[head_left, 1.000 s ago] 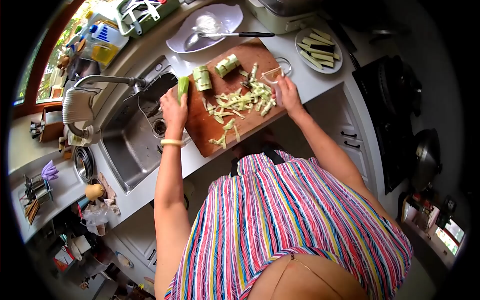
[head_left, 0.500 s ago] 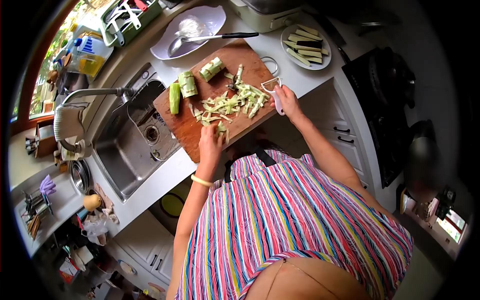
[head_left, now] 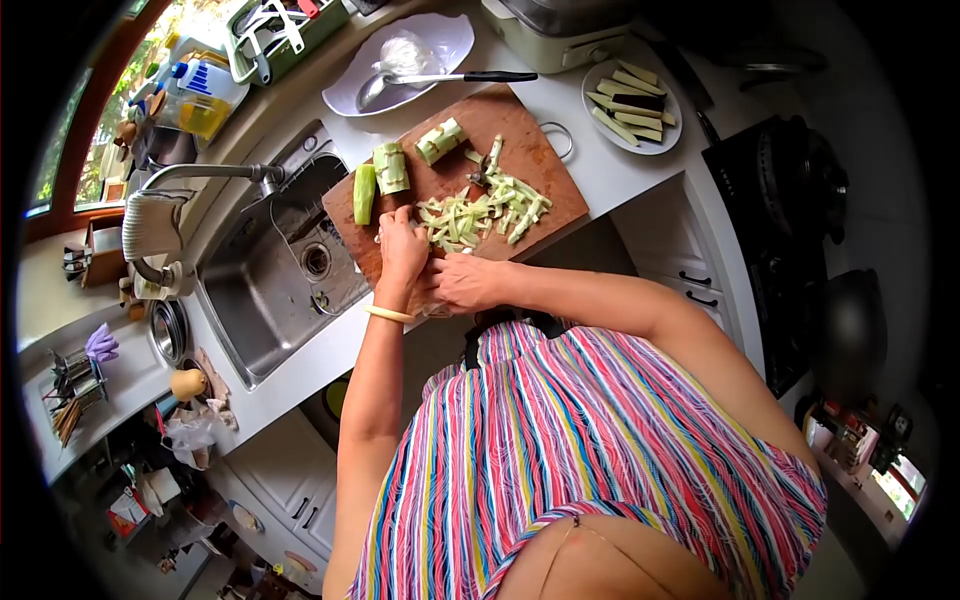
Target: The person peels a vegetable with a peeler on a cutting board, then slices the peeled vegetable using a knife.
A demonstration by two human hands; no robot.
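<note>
A wooden cutting board (head_left: 548,185) lies across the counter beside the sink. On it are two thick, partly peeled pale-green stem pieces, one nearer the left (head_left: 391,167) and one farther up (head_left: 441,142), plus a bright-green peeled piece (head_left: 364,195). Pale-green peelings (head_left: 487,212) are heaped on the board. My left hand (head_left: 402,246) is on the board at the heap's left side, fingers curled down. Just right of its wrist, at the board's near edge, is my right hand (head_left: 464,281), with bent fingers. What either hand holds is hidden; the peeler is not clearly visible.
Left of the board is a steel sink (head_left: 265,345) with a faucet (head_left: 215,176). Behind it, a ladle (head_left: 440,77) rests across a pale dish (head_left: 345,95). A plate (head_left: 673,135) of cut strips stands at the back right, near a black stove (head_left: 740,205).
My right hand has moved left from the board's right side, where it held a white peeler, to beside my left hand. My left hand has shifted up and left over the board.
</note>
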